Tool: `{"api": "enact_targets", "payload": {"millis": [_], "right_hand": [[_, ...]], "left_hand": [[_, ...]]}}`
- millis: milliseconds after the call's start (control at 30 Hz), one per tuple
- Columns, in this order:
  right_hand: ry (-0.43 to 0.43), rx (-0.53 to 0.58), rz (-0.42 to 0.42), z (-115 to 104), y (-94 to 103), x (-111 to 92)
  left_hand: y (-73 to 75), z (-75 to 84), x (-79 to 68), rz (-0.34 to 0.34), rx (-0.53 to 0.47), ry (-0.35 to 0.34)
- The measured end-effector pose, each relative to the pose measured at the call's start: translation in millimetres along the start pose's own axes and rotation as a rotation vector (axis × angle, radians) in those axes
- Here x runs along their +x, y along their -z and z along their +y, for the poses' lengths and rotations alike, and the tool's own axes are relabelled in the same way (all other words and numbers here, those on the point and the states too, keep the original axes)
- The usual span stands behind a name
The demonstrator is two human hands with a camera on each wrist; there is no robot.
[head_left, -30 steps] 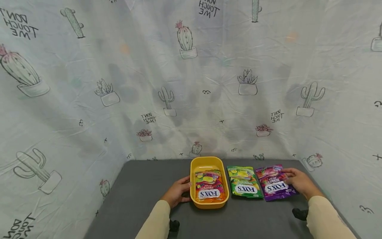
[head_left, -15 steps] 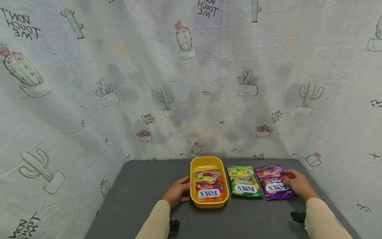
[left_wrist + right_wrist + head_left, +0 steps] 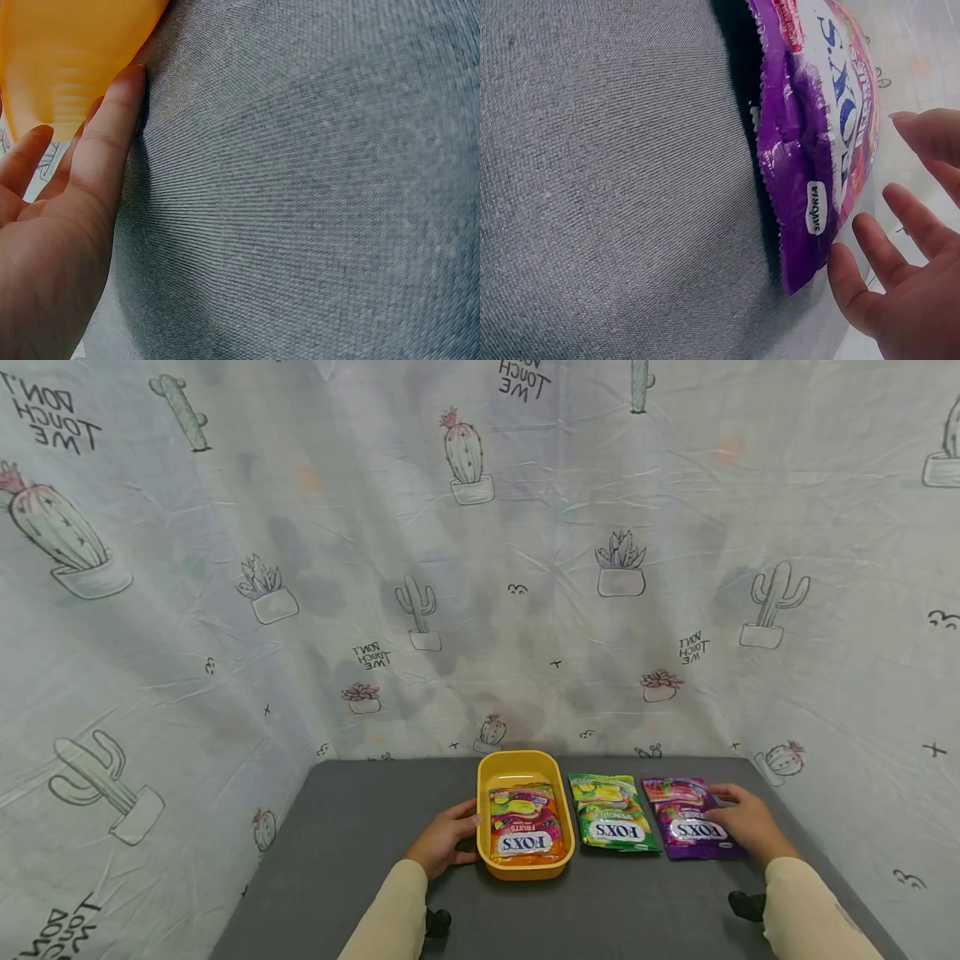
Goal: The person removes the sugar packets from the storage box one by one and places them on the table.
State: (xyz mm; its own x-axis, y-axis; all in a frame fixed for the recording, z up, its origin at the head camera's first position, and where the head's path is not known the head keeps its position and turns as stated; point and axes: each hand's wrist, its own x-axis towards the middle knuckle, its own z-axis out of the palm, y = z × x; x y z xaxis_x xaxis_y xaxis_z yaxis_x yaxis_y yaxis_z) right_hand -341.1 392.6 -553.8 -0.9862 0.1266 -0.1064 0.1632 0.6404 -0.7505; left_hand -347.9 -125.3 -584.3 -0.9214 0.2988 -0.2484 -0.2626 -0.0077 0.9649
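My left hand [image 3: 446, 842] rests its fingertips on the left wall of a yellow plastic tray [image 3: 486, 870]. In the left wrist view those fingers [image 3: 112, 127] lie fairly straight along the tray's side [image 3: 67, 52]. Inside the tray is an orange-red Fox's Fruits candy bag [image 3: 525, 822]. Right of it a green Fox's candy bag [image 3: 615, 812] lies flat. Farther right is a purple Fox's Berries candy bag [image 3: 678, 820], my right hand [image 3: 746, 822] at its right edge. The right wrist view shows that hand's fingers [image 3: 904, 217] spread and loosely bent beside the purple bag [image 3: 802, 172].
A dark grey tabletop [image 3: 345, 827] carries everything. White cactus-print cloth [image 3: 555, 635] hangs behind it and along both sides. Black straps or mounts [image 3: 747, 906] sit at both wrists, by cream sleeves.
The purple bag has turned slightly and lies straighter, beside the green bag. My right hand has shifted a little to the left with it. The left hand and tray stay put.
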Motion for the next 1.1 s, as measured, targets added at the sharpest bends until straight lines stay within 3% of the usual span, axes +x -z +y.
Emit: {"api": "enact_targets", "payload": {"millis": [633,1100], "right_hand": [[-0.019,0.081,0.017,-14.4,-6.5,0.9],[0.104,0.129,0.014,-35.0,-12.9,0.1]], "left_hand": [[-0.6,1.0,-1.9,0.005,-0.019,0.007],[-1.0,-0.9,0.7,0.009,-0.021,-0.002]]}}
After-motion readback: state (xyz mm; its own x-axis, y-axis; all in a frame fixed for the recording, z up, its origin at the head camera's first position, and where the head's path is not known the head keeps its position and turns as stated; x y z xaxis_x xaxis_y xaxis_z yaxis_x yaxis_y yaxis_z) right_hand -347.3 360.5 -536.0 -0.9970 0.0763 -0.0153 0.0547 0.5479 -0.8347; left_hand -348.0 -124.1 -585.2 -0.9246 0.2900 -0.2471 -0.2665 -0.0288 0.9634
